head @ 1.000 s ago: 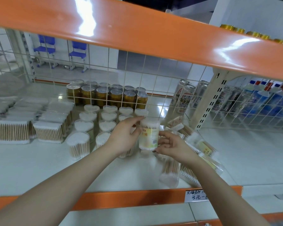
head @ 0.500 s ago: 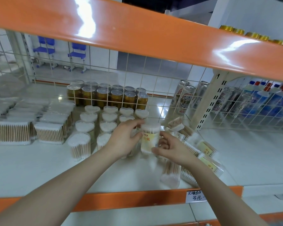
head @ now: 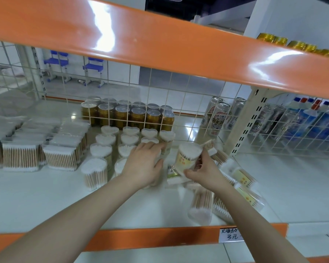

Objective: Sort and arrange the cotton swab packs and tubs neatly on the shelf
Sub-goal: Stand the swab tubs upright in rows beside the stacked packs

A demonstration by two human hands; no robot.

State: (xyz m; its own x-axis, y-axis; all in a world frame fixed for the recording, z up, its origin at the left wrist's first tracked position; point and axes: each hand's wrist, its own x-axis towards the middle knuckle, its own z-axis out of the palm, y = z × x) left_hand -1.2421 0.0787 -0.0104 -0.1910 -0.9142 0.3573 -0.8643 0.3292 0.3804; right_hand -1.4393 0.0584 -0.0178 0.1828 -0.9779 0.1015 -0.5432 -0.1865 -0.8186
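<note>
Fingers (head: 193, 168) of my right hand (head: 205, 172) curl round a tilted tub (head: 187, 156) with a yellow label. My left hand (head: 143, 165) lies flat, fingers straight, on the upright tubs (head: 103, 150) just left of it. Loose tubs (head: 201, 205) lie tumbled below and right of the grip — flat packs (head: 62, 157) sit far left on the shelf (head: 36, 196).

A: Where is there room by the hands?

B: Toward the person from the left hand (head: 143, 166), the white shelf board (head: 36, 202) lies bare to its orange front lip.

A: And what blocks?

B: Left of that hand, upright heart-shaped clear tubs of cotton swabs (head: 96, 172) stand in close rows. Right of the right hand (head: 204, 172), toppled clear tubs with yellow labels (head: 243, 179) lie heaped. Beyond both, a white wire grid (head: 150, 95) closes the back.
</note>
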